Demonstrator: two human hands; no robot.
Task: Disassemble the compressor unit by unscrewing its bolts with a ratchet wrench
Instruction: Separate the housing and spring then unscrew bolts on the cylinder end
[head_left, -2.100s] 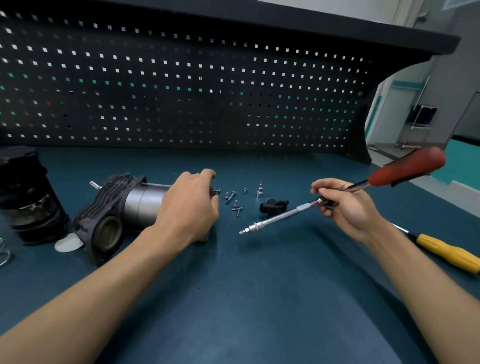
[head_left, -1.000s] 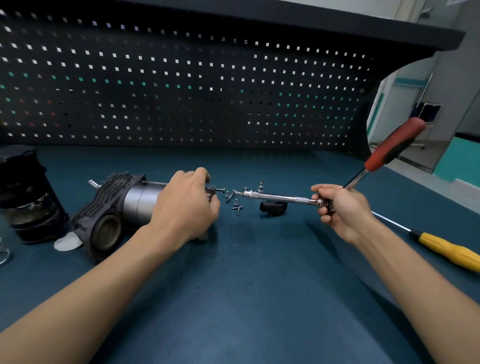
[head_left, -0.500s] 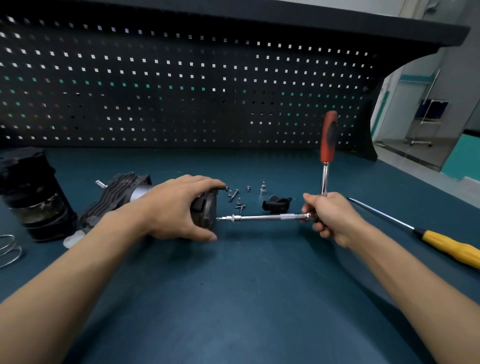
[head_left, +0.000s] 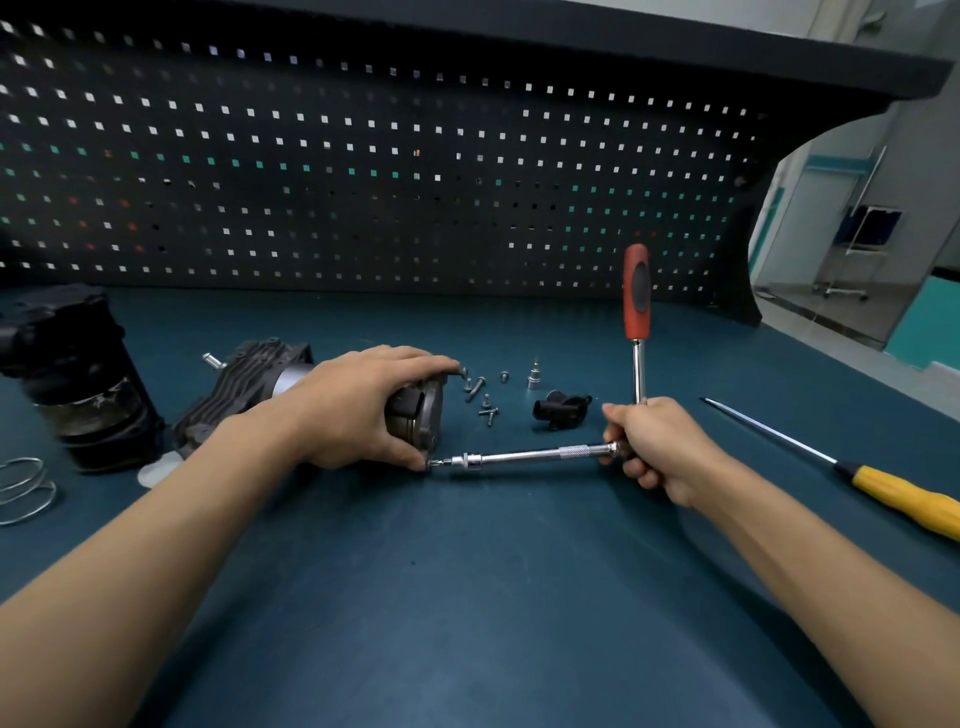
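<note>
Toward the left of the counter (head_left: 467, 597), nearer its back edge, the compressor unit (head_left: 244, 387) lies on its side, end cap facing right. Left hand (head_left: 358, 405) is curled over the cap end and grips it, thumb low beside the bolt point. Right hand (head_left: 660, 449) is closed round the head of the ratchet wrench (head_left: 637, 301), whose red handle stands upright; its extension bar (head_left: 519, 458) runs level to the lower rim of the cap.

Assessment: the bit is being seated on a bolt. Recommend holding the bar square to the cap face, pressing inward, and bracing the unit against rolling before swinging the handle. Loose screws (head_left: 483, 402) lie just behind the bar.

Not verifiable: the bolt head, too small and part-covered by the thumb; the ratchet head, hidden inside the right hand; how many bolts remain, the cap's far side being out of sight
</note>
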